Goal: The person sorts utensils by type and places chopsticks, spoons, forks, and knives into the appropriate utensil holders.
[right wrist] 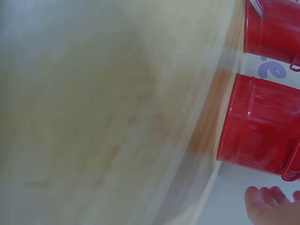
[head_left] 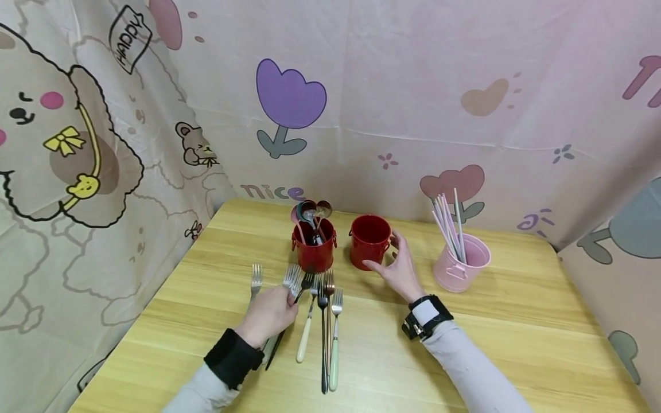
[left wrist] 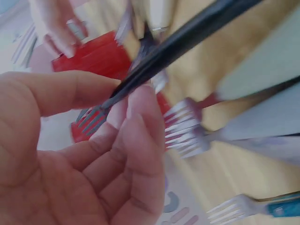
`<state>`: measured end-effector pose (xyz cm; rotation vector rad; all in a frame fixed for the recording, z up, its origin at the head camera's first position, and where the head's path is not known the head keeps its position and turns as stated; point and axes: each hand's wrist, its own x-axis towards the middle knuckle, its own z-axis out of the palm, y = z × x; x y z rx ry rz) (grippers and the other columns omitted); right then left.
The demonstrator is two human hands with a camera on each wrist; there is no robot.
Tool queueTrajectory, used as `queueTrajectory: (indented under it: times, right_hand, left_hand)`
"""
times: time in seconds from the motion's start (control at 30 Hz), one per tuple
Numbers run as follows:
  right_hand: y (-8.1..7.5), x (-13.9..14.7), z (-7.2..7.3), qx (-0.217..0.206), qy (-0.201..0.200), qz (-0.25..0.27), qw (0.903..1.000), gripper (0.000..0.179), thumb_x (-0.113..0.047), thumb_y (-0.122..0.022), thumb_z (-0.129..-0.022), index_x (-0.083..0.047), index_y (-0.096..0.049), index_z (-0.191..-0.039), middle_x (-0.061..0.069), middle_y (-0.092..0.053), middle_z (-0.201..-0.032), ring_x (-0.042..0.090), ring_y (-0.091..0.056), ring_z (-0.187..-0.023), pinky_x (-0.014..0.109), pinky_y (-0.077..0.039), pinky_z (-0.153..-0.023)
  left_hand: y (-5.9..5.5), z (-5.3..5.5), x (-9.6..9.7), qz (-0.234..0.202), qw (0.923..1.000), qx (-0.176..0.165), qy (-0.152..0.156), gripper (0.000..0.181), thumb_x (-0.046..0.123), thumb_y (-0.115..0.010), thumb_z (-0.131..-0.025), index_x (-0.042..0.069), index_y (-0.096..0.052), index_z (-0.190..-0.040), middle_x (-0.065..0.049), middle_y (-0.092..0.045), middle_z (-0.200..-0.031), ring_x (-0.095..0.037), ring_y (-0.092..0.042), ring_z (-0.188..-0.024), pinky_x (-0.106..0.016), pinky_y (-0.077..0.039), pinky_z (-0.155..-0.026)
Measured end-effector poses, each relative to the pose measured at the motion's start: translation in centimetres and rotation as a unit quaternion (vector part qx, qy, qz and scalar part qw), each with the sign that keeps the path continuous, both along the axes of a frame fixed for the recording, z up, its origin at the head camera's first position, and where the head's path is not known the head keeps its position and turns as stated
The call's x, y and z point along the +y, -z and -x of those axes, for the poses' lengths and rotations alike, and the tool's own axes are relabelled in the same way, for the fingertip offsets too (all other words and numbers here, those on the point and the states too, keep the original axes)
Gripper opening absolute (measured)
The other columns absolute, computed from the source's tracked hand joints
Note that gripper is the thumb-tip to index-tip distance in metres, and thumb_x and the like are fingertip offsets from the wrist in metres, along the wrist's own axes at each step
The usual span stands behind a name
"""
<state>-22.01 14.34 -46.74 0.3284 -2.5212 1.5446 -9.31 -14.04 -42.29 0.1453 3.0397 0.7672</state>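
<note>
My left hand [head_left: 268,315] pinches a black fork [left wrist: 183,47] between thumb and fingers, its tines toward the red buckets. Light-handled forks [left wrist: 262,70] lie close beside that hand, and a teal-handled fork [left wrist: 239,208] is farther out. Right of it, several more forks [head_left: 334,338] lie on the table, handles toward me. My right hand [head_left: 400,272] spreads its thumb and fingers around the right side of a red bucket [head_left: 368,252], which has nothing visible inside. In the right wrist view, its fingertips [right wrist: 267,194] are close by the bucket's side.
Left of that bucket stands another red bucket [head_left: 315,258] full of spoons [head_left: 310,215]. A pink bucket [head_left: 457,275] with pastel straws [head_left: 450,229] stands at the right. Printed cloth [head_left: 372,115] hangs behind the wooden table [head_left: 496,350].
</note>
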Motion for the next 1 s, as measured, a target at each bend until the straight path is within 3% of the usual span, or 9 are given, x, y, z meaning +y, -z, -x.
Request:
queueTrajectory:
  times: [0.1,0.27,0.43,0.73,1.0]
  right_hand:
    - [-0.1,0.1,0.1,-0.003,0.0,-0.007,1.0,0.105,-0.027,-0.09,-0.076,-0.009,-0.025,-0.156,0.018,-0.038,-0.157,0.04,-0.041,-0.143,0.06,-0.041,-0.113]
    - [-0.1,0.0,0.3,-0.003,0.005,-0.014,0.9999,0.104,-0.026,-0.09,-0.076,-0.008,-0.025,-0.156,0.018,-0.038,-0.157,0.039,-0.042,-0.142,0.06,-0.041,-0.113]
    - [-0.4,-0.3,0.7,-0.001,0.008,-0.022,0.9997,0.103,-0.026,-0.09,-0.075,-0.008,-0.028,-0.155,0.018,-0.042,-0.154,0.039,-0.045,-0.14,0.059,-0.043,-0.111]
    - [-1.3,-1.2,1.6,0.002,0.011,-0.032,0.9994,0.102,-0.031,-0.091,-0.074,-0.007,-0.031,-0.152,0.015,-0.047,-0.15,0.034,-0.047,-0.139,0.054,-0.04,-0.116]
    - [-1.7,-1.7,2.7,0.001,0.011,-0.033,0.9994,0.103,-0.032,-0.092,-0.072,-0.007,-0.031,-0.151,0.015,-0.052,-0.145,0.033,-0.053,-0.133,0.05,-0.045,-0.112]
  left_hand:
    - [-1.1,0.4,0.3,-0.025,0.9994,0.021,0.01,0.018,0.007,-0.07,-0.09,0.009,-0.061,-0.074,0.002,-0.05,-0.063,-0.01,-0.044,-0.054,-0.022,-0.033,-0.052]
    - [-3.1,2.0,1.2,-0.07,0.9962,0.043,0.029,0.005,0.009,-0.07,-0.092,0.007,-0.07,-0.088,0.0,-0.065,-0.074,-0.008,-0.054,-0.061,-0.022,-0.043,-0.056]
    - [-5.4,4.3,2.7,-0.118,0.9885,0.083,0.046,0.008,0.013,-0.069,-0.094,0.006,-0.071,-0.098,-0.006,-0.073,-0.087,-0.012,-0.065,-0.073,-0.028,-0.056,-0.07]
    - [-8.8,8.0,6.3,-0.189,0.9584,0.203,0.068,0.018,0.016,-0.066,-0.098,0.001,-0.071,-0.107,-0.012,-0.077,-0.096,-0.023,-0.072,-0.083,-0.035,-0.061,-0.08]
    - [-10.5,10.2,9.0,-0.214,0.9324,0.286,0.057,0.02,0.02,-0.066,-0.098,0.002,-0.072,-0.107,-0.013,-0.078,-0.099,-0.024,-0.074,-0.085,-0.034,-0.061,-0.079]
